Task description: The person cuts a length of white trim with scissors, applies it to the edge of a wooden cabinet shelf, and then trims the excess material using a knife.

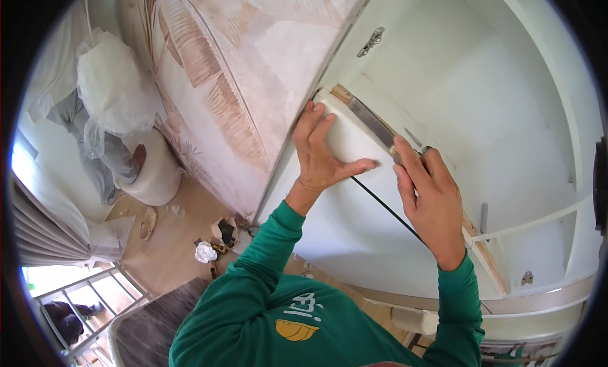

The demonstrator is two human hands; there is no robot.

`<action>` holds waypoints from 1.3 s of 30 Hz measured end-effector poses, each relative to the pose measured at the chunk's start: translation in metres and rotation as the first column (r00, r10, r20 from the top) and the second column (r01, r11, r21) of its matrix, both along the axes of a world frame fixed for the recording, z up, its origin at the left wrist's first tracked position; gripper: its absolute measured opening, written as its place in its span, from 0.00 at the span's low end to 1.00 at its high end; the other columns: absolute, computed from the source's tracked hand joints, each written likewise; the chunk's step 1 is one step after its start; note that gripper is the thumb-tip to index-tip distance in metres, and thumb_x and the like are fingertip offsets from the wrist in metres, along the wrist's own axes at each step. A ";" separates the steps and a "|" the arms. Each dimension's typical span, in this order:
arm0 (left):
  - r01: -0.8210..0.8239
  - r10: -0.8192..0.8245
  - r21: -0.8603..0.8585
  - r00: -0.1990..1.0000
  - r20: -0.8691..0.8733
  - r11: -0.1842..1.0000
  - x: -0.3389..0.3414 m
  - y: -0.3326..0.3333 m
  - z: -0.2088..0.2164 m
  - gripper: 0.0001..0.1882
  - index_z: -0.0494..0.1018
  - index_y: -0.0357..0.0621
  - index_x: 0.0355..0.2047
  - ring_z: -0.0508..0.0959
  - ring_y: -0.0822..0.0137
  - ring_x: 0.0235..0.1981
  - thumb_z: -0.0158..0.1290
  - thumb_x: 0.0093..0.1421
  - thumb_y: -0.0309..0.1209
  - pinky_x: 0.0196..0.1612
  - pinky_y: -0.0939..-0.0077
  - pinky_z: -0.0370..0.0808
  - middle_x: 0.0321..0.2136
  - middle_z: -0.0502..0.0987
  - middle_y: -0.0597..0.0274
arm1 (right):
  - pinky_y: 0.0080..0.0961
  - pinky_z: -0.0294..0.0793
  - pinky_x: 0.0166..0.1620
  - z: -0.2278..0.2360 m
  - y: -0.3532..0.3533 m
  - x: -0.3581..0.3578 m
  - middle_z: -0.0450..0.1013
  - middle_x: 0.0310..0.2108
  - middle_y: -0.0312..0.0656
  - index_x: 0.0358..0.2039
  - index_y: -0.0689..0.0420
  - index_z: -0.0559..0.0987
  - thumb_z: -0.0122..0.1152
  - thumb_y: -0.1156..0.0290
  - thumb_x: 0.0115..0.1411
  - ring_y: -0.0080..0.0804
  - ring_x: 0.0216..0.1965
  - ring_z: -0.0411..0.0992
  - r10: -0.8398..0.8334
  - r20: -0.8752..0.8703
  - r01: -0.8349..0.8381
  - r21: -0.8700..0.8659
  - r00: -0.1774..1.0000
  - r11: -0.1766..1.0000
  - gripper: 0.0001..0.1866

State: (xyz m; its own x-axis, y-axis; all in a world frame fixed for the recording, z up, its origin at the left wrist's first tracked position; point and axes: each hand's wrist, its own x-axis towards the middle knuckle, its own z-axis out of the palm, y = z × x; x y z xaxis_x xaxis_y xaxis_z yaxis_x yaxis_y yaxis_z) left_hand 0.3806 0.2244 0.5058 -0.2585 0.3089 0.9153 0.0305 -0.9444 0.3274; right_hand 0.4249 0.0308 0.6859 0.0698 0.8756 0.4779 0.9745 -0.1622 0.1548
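Observation:
A white panel [335, 221] stands upright in front of me, its top corner at the seam between the wall and a white cabinet. My left hand [322, 153] lies flat on the panel's face just under that corner, fingers up and thumb spread to the right. My right hand [429, 199] grips the panel's upper edge, fingers over a grey metal strip [372, 122] set on a raw wooden edge, thumb on the face side. A thin black line [380, 202] runs along the face from between my hands and passes under my right hand. Both sleeves are green.
On the left, a wall with pale leaf-pattern wallpaper [221, 82]. The white cabinet interior [481, 101] carries a metal hinge [370, 42] and shelves at the right. Below left, the floor holds scraps and small tools [215, 243], a round white seat [155, 173] and plastic-wrapped furniture [107, 82].

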 end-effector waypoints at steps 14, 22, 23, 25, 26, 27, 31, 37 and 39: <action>-0.008 0.008 -0.006 1.000 0.010 1.000 0.001 0.002 -0.004 0.61 0.67 0.35 0.65 0.69 0.41 0.67 0.72 0.49 0.73 0.71 0.39 0.74 0.66 0.66 0.44 | 0.37 0.78 0.35 -0.001 0.004 -0.002 0.67 0.35 0.38 0.70 0.47 0.79 0.68 0.68 0.72 0.35 0.32 0.72 -0.015 0.001 0.015 -0.042 1.000 0.999 0.26; -0.003 0.003 -0.008 1.000 0.023 1.000 0.004 0.000 -0.004 0.61 0.67 0.35 0.65 0.70 0.41 0.67 0.72 0.49 0.74 0.71 0.39 0.74 0.65 0.66 0.44 | 0.37 0.78 0.35 -0.005 0.002 -0.001 0.66 0.34 0.38 0.70 0.46 0.80 0.70 0.70 0.71 0.34 0.31 0.71 -0.007 -0.045 0.007 -0.011 0.999 1.000 0.27; 0.001 -0.001 -0.015 1.000 0.029 1.000 0.006 -0.001 -0.003 0.61 0.67 0.35 0.65 0.70 0.41 0.67 0.72 0.49 0.74 0.71 0.39 0.74 0.65 0.66 0.44 | 0.37 0.78 0.35 -0.003 0.001 0.000 0.66 0.34 0.38 0.70 0.47 0.80 0.70 0.70 0.71 0.34 0.31 0.71 -0.017 -0.042 0.016 -0.018 0.999 1.000 0.27; -0.008 0.008 0.005 1.000 0.027 1.000 0.005 0.005 -0.004 0.61 0.67 0.35 0.65 0.70 0.41 0.67 0.72 0.49 0.74 0.71 0.39 0.74 0.66 0.67 0.44 | 0.37 0.78 0.35 -0.004 0.011 -0.002 0.66 0.34 0.38 0.70 0.46 0.80 0.70 0.69 0.71 0.34 0.31 0.71 0.007 -0.047 -0.007 0.001 0.999 1.000 0.27; -0.014 0.014 0.013 1.000 0.024 1.000 0.004 0.006 -0.005 0.61 0.67 0.35 0.66 0.70 0.41 0.67 0.72 0.49 0.74 0.71 0.39 0.74 0.66 0.67 0.43 | 0.37 0.78 0.35 -0.005 0.014 -0.003 0.66 0.34 0.38 0.70 0.46 0.80 0.70 0.69 0.71 0.34 0.31 0.71 0.019 -0.052 -0.019 0.008 0.998 1.000 0.27; -0.013 0.013 0.005 1.000 0.017 1.000 0.004 0.003 -0.005 0.61 0.67 0.35 0.66 0.69 0.41 0.67 0.71 0.49 0.74 0.71 0.39 0.74 0.66 0.66 0.44 | 0.37 0.77 0.35 -0.004 0.009 -0.003 0.66 0.34 0.38 0.70 0.46 0.80 0.70 0.69 0.71 0.34 0.31 0.71 -0.011 -0.056 0.010 -0.009 0.998 1.000 0.27; -0.023 0.023 0.001 1.000 0.018 1.000 0.004 0.003 -0.004 0.61 0.67 0.35 0.66 0.70 0.41 0.67 0.71 0.50 0.74 0.72 0.40 0.73 0.65 0.67 0.44 | 0.37 0.77 0.35 -0.005 0.010 -0.006 0.67 0.34 0.38 0.69 0.46 0.79 0.70 0.69 0.71 0.34 0.31 0.72 -0.026 -0.059 0.025 -0.012 0.998 1.000 0.27; -0.010 0.010 -0.004 1.000 0.021 1.000 0.005 0.002 -0.005 0.60 0.67 0.34 0.65 0.70 0.42 0.67 0.70 0.51 0.74 0.72 0.40 0.73 0.64 0.67 0.43 | 0.37 0.77 0.34 -0.003 0.004 -0.008 0.67 0.34 0.39 0.70 0.47 0.79 0.69 0.69 0.72 0.35 0.31 0.72 -0.033 -0.064 0.032 -0.014 0.997 0.999 0.27; -0.014 0.014 -0.011 1.000 0.019 1.000 0.006 0.001 -0.006 0.60 0.67 0.34 0.65 0.70 0.42 0.66 0.70 0.51 0.74 0.71 0.40 0.73 0.64 0.67 0.43 | 0.37 0.77 0.34 -0.003 0.007 -0.009 0.67 0.34 0.39 0.70 0.47 0.79 0.69 0.69 0.72 0.35 0.31 0.72 -0.030 -0.078 0.029 -0.014 0.996 0.999 0.26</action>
State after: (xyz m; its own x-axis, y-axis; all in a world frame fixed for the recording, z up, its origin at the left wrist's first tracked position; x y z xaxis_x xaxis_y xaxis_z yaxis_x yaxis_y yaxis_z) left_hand 0.3865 0.2254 0.4999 -0.2805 0.3148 0.9068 0.0370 -0.9404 0.3379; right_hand 0.4160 0.0373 0.6825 0.1324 0.8785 0.4590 0.9786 -0.1895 0.0805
